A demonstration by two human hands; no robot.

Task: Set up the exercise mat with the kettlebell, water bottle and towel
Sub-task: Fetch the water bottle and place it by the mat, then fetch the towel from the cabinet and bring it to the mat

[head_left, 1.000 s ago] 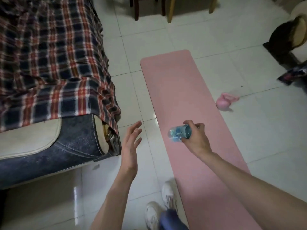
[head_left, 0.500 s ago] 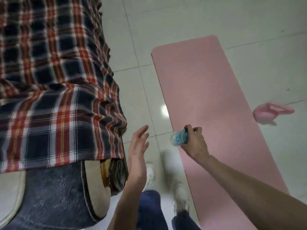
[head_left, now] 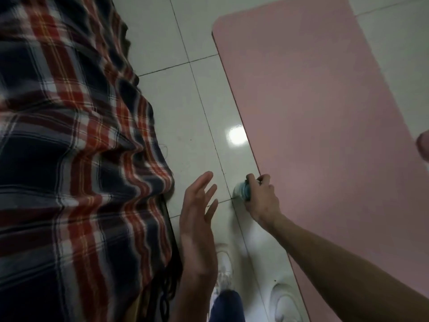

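**Bottle going down beside the mat's left edge**

A plaid blanket (head_left: 69, 159) drapes over furniture to the left of both hands, clear of the work.

The left hand (head_left: 197, 219) hangs over the tiled floor (head_left: 185, 101) with fingers straight and slightly spread, gripping nothing. It appears held out for balance while the person bends, though that is a judgement.

Just right of those fingers, the right hand (head_left: 260, 201) is wrapped around the water bottle (head_left: 242, 191). Only the bottle's blue and pale end shows past the thumb. It sits low over the floor at the mat's left edge; whether it touches the tile cannot be told. Placement off the pad probably keeps the exercise surface free.

The pink mat (head_left: 325, 112) lies flat beyond and right of the gripping fingers. A pink object (head_left: 423, 147), likely the kettlebell, is cut off at the right border. No towel is visible.

White shoes (head_left: 284, 300) stand below the hands.
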